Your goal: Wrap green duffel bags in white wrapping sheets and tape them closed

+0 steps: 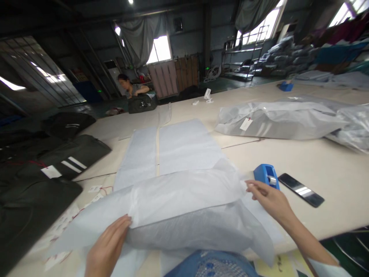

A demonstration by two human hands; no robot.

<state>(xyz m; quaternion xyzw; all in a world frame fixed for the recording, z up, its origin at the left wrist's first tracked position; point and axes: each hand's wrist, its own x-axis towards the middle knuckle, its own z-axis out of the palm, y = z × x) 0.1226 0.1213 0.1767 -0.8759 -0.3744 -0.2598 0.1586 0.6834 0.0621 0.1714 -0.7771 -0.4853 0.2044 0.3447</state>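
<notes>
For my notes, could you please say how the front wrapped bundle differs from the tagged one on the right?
The front wrapped bundle shows no tag or stripes; the tagged bundle shows a white tag and two pale stripes. The left hand touches the front wrapped bundle; no hand touches the tagged bundle. Both have pale wrapping.

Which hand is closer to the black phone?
The right. The right hand is just left of the phone; the left hand is much farther left, at the other end of the folded white sheet.
</notes>
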